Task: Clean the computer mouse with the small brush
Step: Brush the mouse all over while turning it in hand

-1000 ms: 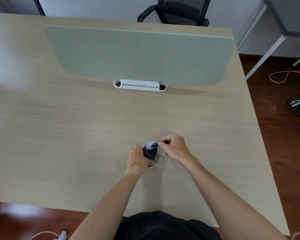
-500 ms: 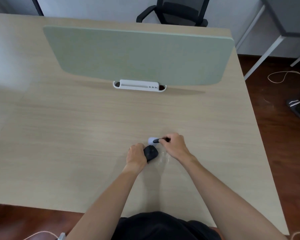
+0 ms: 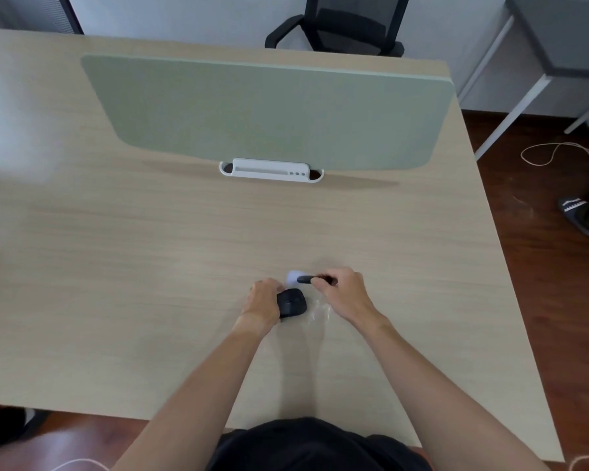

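Observation:
A black computer mouse point(image 3: 291, 302) lies on the wooden desk point(image 3: 150, 266), near its front middle. My left hand point(image 3: 264, 300) grips the mouse's left side. My right hand point(image 3: 346, 292) pinches the dark handle of the small brush point(image 3: 305, 279). The brush's pale bristle head points left and sits just beyond the far end of the mouse, off its top. A crumpled clear plastic wrapper point(image 3: 320, 312) rests on the desk right of the mouse, below my right hand.
A green divider panel point(image 3: 269, 113) stands across the desk's middle on a white clamp base point(image 3: 271, 169). A black office chair point(image 3: 347, 25) stands beyond the desk. Cables point(image 3: 558, 154) and a dark slipper point(image 3: 580, 215) lie on the floor at right.
The brush has swept from the mouse's top to just past its far end. My left hand still holds the mouse, which now lies flatter and more exposed.

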Tool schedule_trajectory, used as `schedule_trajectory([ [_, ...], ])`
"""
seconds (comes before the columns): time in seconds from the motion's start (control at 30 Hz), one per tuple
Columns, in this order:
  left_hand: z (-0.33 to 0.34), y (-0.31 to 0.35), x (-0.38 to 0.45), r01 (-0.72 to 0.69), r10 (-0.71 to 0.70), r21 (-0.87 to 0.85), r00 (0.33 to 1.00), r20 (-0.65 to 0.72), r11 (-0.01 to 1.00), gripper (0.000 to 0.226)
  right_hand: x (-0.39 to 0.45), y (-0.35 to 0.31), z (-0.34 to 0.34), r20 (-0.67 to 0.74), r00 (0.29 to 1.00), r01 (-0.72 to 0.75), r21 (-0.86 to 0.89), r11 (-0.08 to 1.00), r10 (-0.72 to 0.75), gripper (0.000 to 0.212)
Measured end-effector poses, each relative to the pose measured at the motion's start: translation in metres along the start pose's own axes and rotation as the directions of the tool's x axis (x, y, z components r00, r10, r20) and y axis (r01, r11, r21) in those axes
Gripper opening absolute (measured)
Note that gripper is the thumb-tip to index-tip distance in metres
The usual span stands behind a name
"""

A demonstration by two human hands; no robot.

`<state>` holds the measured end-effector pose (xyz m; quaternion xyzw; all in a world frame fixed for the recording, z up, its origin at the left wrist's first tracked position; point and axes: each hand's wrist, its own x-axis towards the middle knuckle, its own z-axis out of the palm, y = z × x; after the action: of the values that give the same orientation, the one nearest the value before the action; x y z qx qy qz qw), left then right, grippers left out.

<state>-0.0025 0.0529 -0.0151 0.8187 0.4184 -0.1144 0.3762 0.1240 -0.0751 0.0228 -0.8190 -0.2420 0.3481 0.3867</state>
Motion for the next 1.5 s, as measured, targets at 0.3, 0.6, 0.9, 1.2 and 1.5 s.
schedule_trajectory([
  [0.3, -0.014, -0.012, 0.011, -0.111, 0.092, 0.102, 0.980, 0.174, 0.989, 0.061, -0.011, 0.019, -0.004, 0.187, 0.982, 0.010, -0.237, 0.971, 0.036, 0.017],
  [0.6, 0.005, -0.006, -0.013, 0.036, -0.031, 0.079, 0.997, -0.067, 0.996, 0.071, -0.009, -0.009, 0.021, 0.089, 0.991, 0.106, -0.105, 0.989, -0.097, 0.022],
  [0.9, 0.005, -0.008, -0.007, 0.017, -0.020, -0.075, 0.999, -0.034, 0.997, 0.085, -0.013, 0.022, -0.002, 0.057, 0.996, -0.047, -0.222, 0.974, 0.061, 0.019],
  [1.2, 0.018, 0.001, -0.014, 0.091, -0.109, -0.112, 0.980, -0.166, 0.990, 0.107, 0.000, -0.011, 0.037, 0.052, 0.998, 0.023, -0.081, 0.996, -0.019, 0.015],
  [1.5, 0.001, -0.015, -0.013, -0.039, 0.032, -0.123, 0.998, -0.055, 0.992, 0.110, -0.006, 0.013, 0.016, -0.046, 0.997, -0.068, -0.118, 0.991, 0.063, 0.019],
])
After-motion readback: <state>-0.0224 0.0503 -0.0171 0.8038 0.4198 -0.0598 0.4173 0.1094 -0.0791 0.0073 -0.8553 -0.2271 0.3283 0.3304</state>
